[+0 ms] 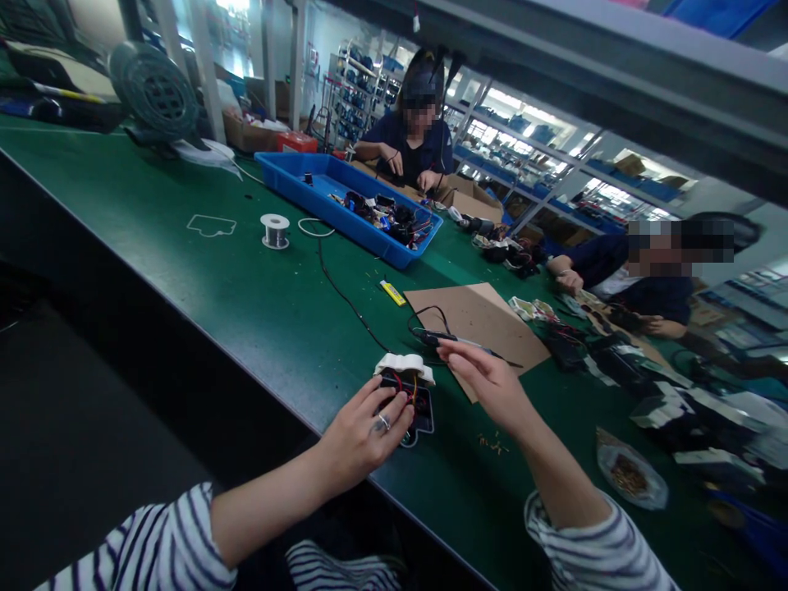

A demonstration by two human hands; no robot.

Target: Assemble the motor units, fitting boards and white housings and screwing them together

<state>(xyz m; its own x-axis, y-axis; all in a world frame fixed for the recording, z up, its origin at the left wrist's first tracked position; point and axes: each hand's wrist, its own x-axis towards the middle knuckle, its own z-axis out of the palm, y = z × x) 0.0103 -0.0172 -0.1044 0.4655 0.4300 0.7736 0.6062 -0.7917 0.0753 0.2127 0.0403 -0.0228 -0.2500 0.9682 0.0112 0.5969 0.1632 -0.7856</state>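
Observation:
My left hand [369, 427] wears a ring and lies over a small black plastic housing [423, 419] near the table's front edge, its fingers curled onto it. Red and yellow wires [414, 386] run from the housing to a cream-coloured plastic cover [403, 365] tipped up behind it. My right hand [483, 382] is just right of the housing, fingers stretched out and thumb apart. Its fingertips are by the black end of a corded, pen-shaped tool [438, 337], perhaps a soldering iron. Whether they touch it I cannot tell.
Brown cardboard [492, 308] lies under the tool. Beyond are a yellow packet [392, 293], a solder wire spool [274, 232] and a blue tray [295, 193] of wired parts. A bag of small brass-coloured pieces [631, 476] sits right. Two co-workers sit across the table.

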